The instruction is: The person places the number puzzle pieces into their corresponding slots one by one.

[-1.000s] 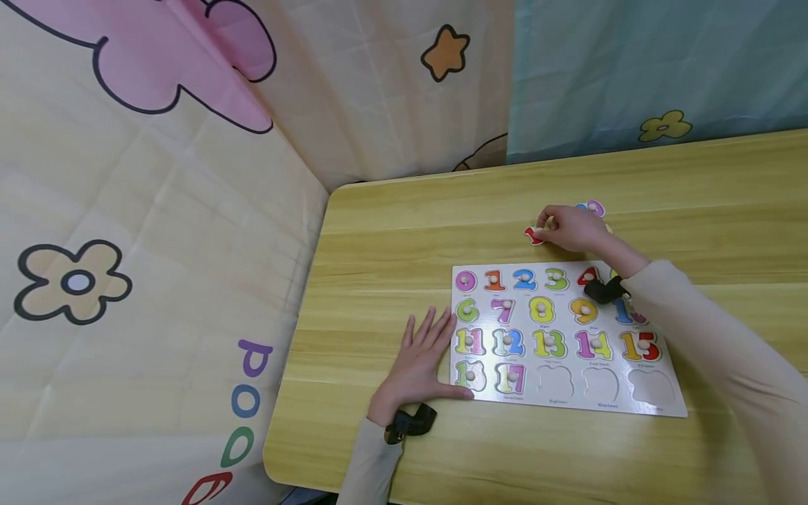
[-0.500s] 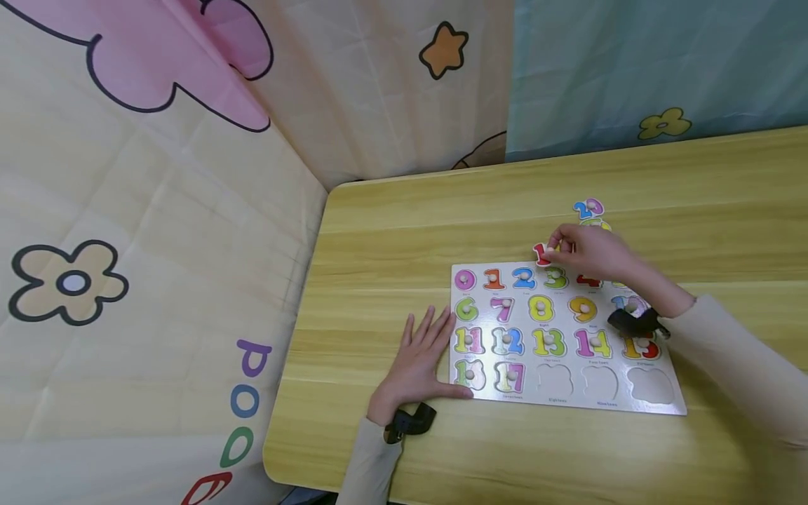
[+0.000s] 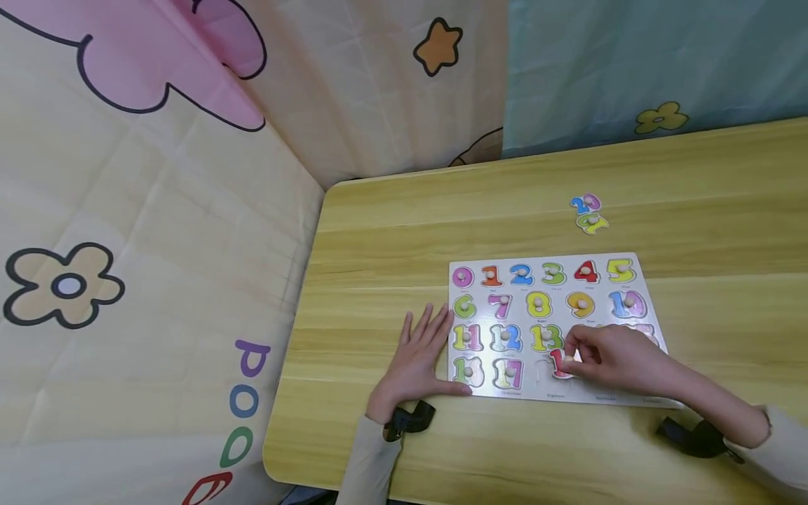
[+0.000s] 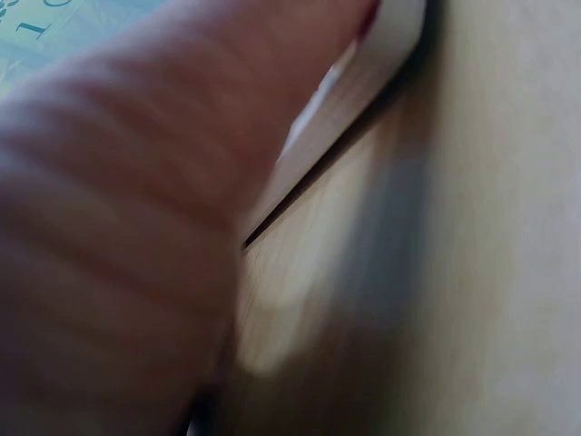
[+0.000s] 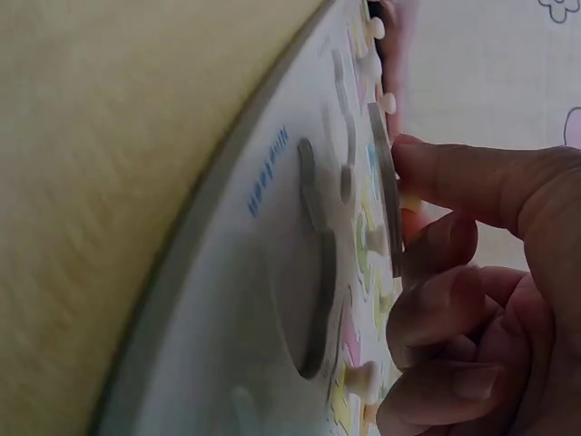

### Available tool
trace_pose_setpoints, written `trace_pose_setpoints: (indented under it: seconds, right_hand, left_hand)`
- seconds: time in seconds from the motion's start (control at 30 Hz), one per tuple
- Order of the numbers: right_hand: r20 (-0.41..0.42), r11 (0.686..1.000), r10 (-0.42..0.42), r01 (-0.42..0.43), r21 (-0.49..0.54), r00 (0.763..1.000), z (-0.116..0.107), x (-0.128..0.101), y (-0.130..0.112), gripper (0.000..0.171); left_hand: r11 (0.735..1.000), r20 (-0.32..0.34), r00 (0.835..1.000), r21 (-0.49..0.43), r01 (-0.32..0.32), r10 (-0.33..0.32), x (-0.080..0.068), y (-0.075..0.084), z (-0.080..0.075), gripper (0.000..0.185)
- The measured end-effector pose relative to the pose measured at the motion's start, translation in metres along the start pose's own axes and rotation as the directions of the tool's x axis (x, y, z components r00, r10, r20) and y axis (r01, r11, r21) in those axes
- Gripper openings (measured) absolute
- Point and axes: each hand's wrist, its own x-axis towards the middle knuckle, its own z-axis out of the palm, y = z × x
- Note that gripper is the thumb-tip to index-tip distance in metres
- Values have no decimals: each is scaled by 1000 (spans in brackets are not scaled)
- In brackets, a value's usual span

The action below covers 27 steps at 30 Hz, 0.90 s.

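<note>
A white number puzzle board (image 3: 480,291) lies on the wooden table (image 3: 391,238), most slots filled with coloured numbers. My right hand (image 3: 571,359) pinches a red number piece (image 3: 558,365) by its peg, over the bottom row just right of the 17. In the right wrist view the thumb and fingers (image 5: 454,182) hold that piece (image 5: 389,195) edge-on above the board (image 5: 227,309), close to an empty recess (image 5: 313,300). My left hand (image 3: 421,351) lies flat on the table, fingers straight, touching the board's left edge. The left wrist view shows only a blurred finger (image 4: 118,227) beside the board's edge (image 4: 363,82).
Two loose number pieces, a blue-pink one (image 3: 586,203) and a yellow-green one (image 3: 592,223), lie on the table beyond the board. Patterned fabric walls (image 3: 158,210) close off the left and back. The table's left edge (image 3: 297,337) is near my left hand.
My right hand has carried the red piece from the table beyond the board, across the number rows, down to the bottom row. The left hand has stayed in place.
</note>
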Motion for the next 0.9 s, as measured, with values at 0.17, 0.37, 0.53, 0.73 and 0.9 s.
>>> trace_pose_setpoints:
  seconds: [0.17, 0.37, 0.53, 0.73, 0.9]
  right_hand:
    - [16, 999, 30, -29, -44, 999, 11, -10, -5, 27]
    - [-17, 998, 52, -53, -46, 998, 15, -11, -8, 26]
    - [-7, 996, 86, -86, -33, 996, 13, -12, -10, 25]
    - [-80, 999, 41, -43, -24, 996, 16, -11, -10, 26]
    - [-61, 999, 40, -39, 11, 997, 24, -8, -11, 23]
  left_hand:
    - [1000, -1, 1000, -4, 5, -5, 1, 0, 0, 125]
    - [1000, -3, 1000, -3, 3, -3, 1, 0, 1, 126]
    - [1000, -1, 1000, 12, -2, 2, 2, -1, 2, 126]
    - [1000, -1, 1000, 11, -1, 1, 2, -2, 2, 125]
    - [1000, -5, 1000, 7, -1, 1, 1, -2, 2, 125]
